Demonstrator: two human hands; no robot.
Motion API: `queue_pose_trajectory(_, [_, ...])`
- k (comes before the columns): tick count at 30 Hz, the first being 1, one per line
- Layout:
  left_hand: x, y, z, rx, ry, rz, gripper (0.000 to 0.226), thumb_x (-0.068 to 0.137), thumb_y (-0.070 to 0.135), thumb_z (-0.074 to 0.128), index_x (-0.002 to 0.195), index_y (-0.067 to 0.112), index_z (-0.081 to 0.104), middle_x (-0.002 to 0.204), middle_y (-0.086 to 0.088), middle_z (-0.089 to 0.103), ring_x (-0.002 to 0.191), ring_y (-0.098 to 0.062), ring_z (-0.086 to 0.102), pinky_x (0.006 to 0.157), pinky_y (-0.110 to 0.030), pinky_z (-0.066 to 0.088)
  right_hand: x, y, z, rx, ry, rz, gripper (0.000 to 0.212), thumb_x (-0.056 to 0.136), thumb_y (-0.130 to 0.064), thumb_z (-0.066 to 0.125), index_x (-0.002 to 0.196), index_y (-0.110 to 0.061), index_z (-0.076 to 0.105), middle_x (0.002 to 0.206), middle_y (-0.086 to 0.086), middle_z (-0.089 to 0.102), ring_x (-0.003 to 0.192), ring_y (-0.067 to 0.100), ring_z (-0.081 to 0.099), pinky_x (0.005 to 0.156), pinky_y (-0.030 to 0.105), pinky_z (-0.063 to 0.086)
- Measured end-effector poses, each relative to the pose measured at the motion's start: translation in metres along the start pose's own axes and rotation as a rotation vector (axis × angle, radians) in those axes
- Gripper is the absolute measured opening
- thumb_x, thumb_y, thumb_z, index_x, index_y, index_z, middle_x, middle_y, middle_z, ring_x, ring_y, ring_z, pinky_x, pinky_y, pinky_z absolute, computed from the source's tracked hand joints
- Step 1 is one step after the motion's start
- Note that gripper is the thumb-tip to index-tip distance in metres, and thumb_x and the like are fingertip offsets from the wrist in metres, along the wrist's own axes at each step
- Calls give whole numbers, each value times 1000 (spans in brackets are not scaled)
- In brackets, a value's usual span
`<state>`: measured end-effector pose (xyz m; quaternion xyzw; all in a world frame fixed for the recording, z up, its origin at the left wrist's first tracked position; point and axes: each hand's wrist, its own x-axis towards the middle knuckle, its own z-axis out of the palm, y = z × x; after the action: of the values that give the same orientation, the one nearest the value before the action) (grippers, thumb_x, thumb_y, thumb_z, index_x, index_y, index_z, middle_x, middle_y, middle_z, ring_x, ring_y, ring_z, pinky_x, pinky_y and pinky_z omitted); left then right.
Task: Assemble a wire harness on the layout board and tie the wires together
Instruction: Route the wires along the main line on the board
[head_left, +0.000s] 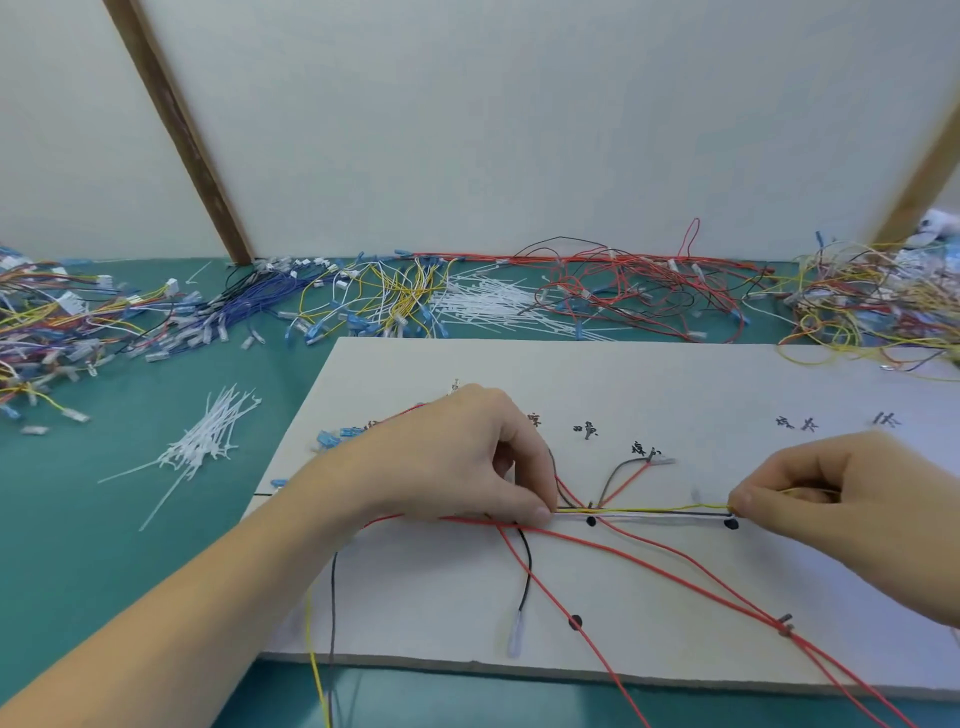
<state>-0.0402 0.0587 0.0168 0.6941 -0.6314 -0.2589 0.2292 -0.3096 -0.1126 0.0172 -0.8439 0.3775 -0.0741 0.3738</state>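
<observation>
Layout board (649, 379) lies flat on the green desk (130, 545), handwritten marks along its far half. Left hand (467, 457) is curled over the wire run, thumb and forefinger pinching the bundle against the board at its left end. Right hand (831, 499) pinches the yellow wire (644, 510) at the right end, fingers closed tight on it, drawing it taut between the two hands. Alongside the yellow lies a white and dark run, all close together over two black dots (590, 521) drawn on the board.

Red wires (675, 561) fan loose from under the left hand toward the near right edge, crossing a small peg (785, 623). A black wire with a clear terminal (515, 636) hangs toward the near edge. No tie visible on the bundle yet, so my judgement: routing stage, tying not begun.

Loose white cable ties (208, 441) sit in a heap on the desk, left of the board, well apart from both hands. More ties and heaps of spare wires (363, 291) lie along the back.

Risks, as judged:
- Both hands are occupied; releasing one to fetch a tie may let the taut run go slack and spring off its line.
- Loose reds could be caught into the tie by mistake.
- Over-pulling the yellow might drag its far end out of place.
</observation>
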Motion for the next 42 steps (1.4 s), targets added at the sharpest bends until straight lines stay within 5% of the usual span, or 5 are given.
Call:
queue_pose_trajectory(8, [6, 12, 20, -17, 129, 65, 2, 86, 28, 82, 88, 27, 82, 77, 14, 73, 69, -9, 60, 59, -15, 44, 7, -15, -2, -57, -5, 29, 16, 73, -51, 70, 75, -38, 79, 43, -5, 43, 40, 10, 34, 50, 22, 32])
queue_pose_trajectory(14, [9, 15, 26, -54, 137, 54, 4, 89, 24, 80, 88, 23, 84, 74, 15, 74, 71, -6, 65, 61, -11, 44, 16, -30, -9, -194, -20, 61, 8, 75, -48, 71, 71, -43, 77, 51, -5, 64, 40, 7, 46, 57, 35, 54])
queue_pose_trajectory(24, [8, 17, 32, -135, 167, -49, 6, 82, 24, 86, 87, 25, 83, 75, 12, 76, 71, -3, 68, 69, -23, 55, 12, -32, -12, -294, -35, 75, 10, 72, -53, 68, 73, -47, 76, 48, -9, 63, 36, 5, 45, 49, 28, 50])
queue_pose_trajectory(33, [11, 16, 36, -156, 166, 6, 14, 81, 13, 85, 85, 26, 82, 78, 14, 74, 65, -1, 59, 60, -11, 43, 50, -82, -14, -280, -90, 44, 23, 68, -51, 64, 67, -29, 72, 49, -7, 51, 48, 15, 43, 57, 29, 35])
queue_pose_trajectory(42, [10, 13, 37, -154, 203, -3, 10, 82, 17, 85, 89, 25, 85, 80, 15, 77, 69, -1, 65, 62, -5, 41, 101, -92, 32, -86, -132, 112, 28, 82, -32, 69, 57, -19, 77, 64, 5, 74, 60, 24, 43, 66, 36, 37])
